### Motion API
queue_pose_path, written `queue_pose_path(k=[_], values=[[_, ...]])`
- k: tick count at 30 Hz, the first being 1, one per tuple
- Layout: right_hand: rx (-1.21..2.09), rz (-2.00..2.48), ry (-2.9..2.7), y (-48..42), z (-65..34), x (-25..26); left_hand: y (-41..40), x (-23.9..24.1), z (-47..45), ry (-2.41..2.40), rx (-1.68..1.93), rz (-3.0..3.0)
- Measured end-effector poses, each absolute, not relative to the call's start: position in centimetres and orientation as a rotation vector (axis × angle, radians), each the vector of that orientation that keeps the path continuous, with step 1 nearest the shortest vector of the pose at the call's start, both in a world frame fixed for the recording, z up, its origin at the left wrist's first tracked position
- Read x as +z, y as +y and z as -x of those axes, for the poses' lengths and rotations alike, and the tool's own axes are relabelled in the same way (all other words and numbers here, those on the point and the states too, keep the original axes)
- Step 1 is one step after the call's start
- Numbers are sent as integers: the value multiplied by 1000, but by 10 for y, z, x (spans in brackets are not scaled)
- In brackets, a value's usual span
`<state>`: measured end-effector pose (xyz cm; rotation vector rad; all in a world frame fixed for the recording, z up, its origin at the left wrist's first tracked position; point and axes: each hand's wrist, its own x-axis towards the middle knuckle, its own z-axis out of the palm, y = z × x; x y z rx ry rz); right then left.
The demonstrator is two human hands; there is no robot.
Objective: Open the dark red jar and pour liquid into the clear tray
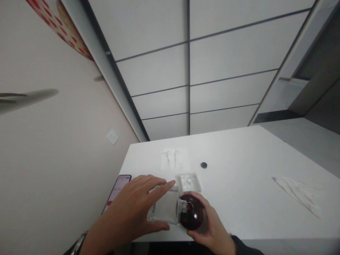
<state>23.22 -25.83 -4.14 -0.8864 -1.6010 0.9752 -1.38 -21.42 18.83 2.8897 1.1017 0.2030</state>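
Note:
My left hand (132, 205) curves round a square clear glass bottle (166, 209), thumb below and fingers above. The bottle lies tilted sideways, with its short neck pointing right. That neck meets a glossy dark red, round vessel (195, 216) at a ringed opening; whether it goes inside, I cannot tell. Wrapped round the right side of the round vessel is my right hand (209, 225). Just behind the two vessels sits a shallow, clear square piece (196, 184) with a small round shape in its middle. Both hands are over the near edge of the white table (239, 156).
A small dark cap (204, 165) lies farther back on the table. To its left, two whitish slender objects rest on a white sheet (183, 163). A lit phone (117, 187) is at the left edge, and a crumpled white cloth (299, 193) lies at the right.

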Motion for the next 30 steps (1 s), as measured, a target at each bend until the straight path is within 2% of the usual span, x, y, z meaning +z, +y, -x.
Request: queue_pose_path(k=[30], values=[[943,884,-1614,-259,-233,-44,-214,192,10,1066,214,-2938]])
